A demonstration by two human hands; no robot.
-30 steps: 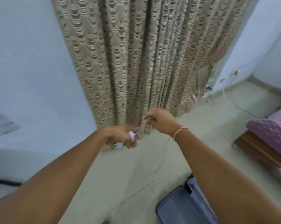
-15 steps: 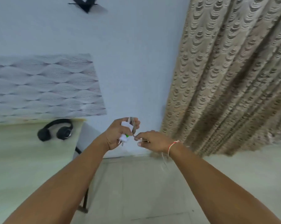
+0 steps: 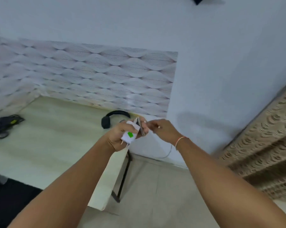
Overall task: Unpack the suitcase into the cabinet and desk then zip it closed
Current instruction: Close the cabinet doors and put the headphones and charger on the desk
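A white plastic charger plug with a green sticker [image 3: 128, 136] is gripped in the left hand [image 3: 122, 137], whose fingers are curled round it together with a coiled bundle of thin pale cable [image 3: 141, 128]; the metal prongs stick out below the palm. The cable end is pinched between thumb and fingertips of the right hand [image 3: 163, 130], just right of the bundle, and a loose loop of the same cable hangs below the right wrist. Both hands are held in the air above the right edge of the pale wood-grain table [image 3: 48, 145], near its far right corner. A pair of black over-ear headphones [image 3: 113, 118] lies on the table at that far corner, just behind the left hand. A dark tangled bundle with a yellow-green mark [image 3: 4, 125] lies at the table's far left. A black metal table leg [image 3: 125, 175] stands below the right edge. Bare pale floor [image 3: 163, 195] lies open between the table edge and the patterned beige curtain [image 3: 262, 145] on the right.
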